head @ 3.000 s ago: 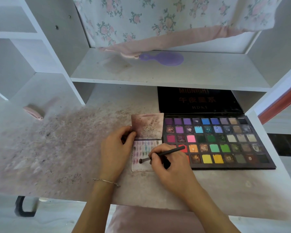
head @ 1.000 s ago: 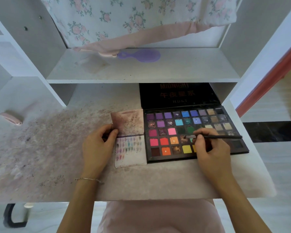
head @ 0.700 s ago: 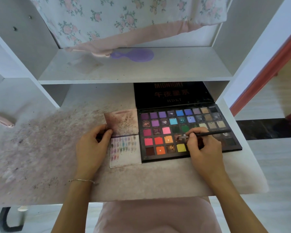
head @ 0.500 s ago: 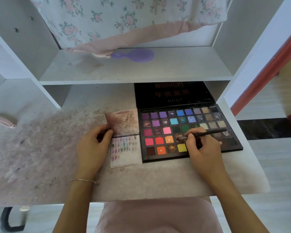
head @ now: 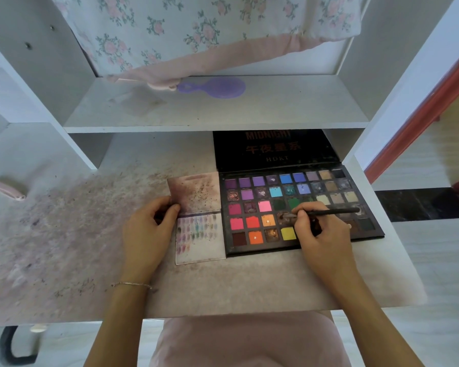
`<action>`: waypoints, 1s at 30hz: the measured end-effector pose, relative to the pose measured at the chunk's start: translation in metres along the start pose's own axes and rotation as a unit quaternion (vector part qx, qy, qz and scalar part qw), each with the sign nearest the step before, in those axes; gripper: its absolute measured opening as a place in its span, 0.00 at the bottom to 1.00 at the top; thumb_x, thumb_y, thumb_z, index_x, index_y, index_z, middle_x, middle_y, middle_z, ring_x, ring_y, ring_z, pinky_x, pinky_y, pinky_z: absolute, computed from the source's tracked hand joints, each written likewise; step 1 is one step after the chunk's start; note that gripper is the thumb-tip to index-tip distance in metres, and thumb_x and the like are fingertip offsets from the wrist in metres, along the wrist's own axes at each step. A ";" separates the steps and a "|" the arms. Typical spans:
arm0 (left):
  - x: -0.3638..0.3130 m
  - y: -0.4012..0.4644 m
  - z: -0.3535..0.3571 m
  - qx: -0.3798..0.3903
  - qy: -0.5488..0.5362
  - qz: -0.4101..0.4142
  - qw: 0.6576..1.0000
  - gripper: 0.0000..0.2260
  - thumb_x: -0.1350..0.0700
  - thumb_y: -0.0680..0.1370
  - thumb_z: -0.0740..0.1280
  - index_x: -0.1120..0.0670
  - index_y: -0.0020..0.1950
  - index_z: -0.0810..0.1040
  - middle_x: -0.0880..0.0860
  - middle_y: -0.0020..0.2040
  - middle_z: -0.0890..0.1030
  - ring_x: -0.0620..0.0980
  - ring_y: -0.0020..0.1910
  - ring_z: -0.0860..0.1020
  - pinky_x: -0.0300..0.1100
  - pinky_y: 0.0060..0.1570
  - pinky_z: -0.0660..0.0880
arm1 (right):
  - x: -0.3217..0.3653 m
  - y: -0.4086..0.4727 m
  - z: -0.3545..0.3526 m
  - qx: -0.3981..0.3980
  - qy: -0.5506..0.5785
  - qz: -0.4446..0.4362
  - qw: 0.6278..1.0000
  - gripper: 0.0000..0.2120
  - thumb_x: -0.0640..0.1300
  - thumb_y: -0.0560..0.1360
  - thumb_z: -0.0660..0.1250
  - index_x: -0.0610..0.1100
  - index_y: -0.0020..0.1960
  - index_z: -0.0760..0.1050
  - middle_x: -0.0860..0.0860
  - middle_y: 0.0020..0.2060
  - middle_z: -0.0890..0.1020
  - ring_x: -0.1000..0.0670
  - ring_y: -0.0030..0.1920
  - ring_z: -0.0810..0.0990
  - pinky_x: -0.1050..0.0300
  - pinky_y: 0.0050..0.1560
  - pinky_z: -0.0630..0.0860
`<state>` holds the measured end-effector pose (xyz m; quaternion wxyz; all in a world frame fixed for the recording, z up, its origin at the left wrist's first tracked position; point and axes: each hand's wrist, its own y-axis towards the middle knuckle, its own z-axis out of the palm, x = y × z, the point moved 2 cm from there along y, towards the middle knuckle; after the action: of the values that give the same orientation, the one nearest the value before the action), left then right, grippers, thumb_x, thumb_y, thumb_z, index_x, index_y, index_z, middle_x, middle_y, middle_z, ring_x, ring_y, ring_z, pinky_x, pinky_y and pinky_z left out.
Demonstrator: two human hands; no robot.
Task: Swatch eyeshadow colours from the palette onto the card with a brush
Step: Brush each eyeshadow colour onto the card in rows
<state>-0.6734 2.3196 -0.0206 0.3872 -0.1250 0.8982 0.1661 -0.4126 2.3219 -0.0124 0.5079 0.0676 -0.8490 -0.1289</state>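
An open black eyeshadow palette [head: 257, 215] with many coloured pans lies on the desk, its lid standing up behind. To its left lies a folded card [head: 200, 241]; the lower half carries several small colour swatches, the upper half is smudged brown. My right hand [head: 319, 235] grips a thin black brush [head: 331, 212], whose tip sits in a brownish pan in the palette's fourth row. My left hand [head: 146, 234] holds the card's left edge, thumb on the fold.
The desk top [head: 72, 229] is stained pink and speckled with powder. A purple hairbrush [head: 217, 87] lies on the shelf above, under a hanging floral cloth [head: 196, 30]. A pink object [head: 7, 189] sits far left. The desk ends just right of the palette.
Three seconds ago the brush was on the card; my right hand has since moved right to the palette. Over the last second the tip has stayed in the brownish pan. The left hand kept its hold.
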 end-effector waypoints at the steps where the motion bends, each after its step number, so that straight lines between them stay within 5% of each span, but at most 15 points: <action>1: 0.000 0.000 0.000 0.002 0.002 0.001 1.000 0.08 0.58 0.75 0.66 0.55 0.52 0.81 0.44 0.42 0.78 0.41 0.39 0.74 0.29 0.38 0.66 | 0.000 0.000 0.000 0.002 0.002 0.004 1.000 0.17 0.35 0.74 0.61 0.58 0.40 0.69 0.60 0.35 0.77 0.65 0.42 0.77 0.75 0.37 0.72; 30: 0.000 0.000 0.000 0.007 0.006 -0.005 1.000 0.07 0.58 0.76 0.65 0.54 0.52 0.81 0.46 0.43 0.79 0.46 0.41 0.76 0.37 0.39 0.68 | 0.013 -0.006 0.006 -0.015 0.047 -0.006 0.999 0.12 0.37 0.74 0.60 0.54 0.41 0.70 0.58 0.33 0.77 0.64 0.39 0.78 0.75 0.35 0.71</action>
<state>-0.6731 2.3194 -0.0202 0.3833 -0.1273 0.9012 0.1569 -0.4241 2.3138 -0.0058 0.5476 0.0709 -0.8218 -0.1408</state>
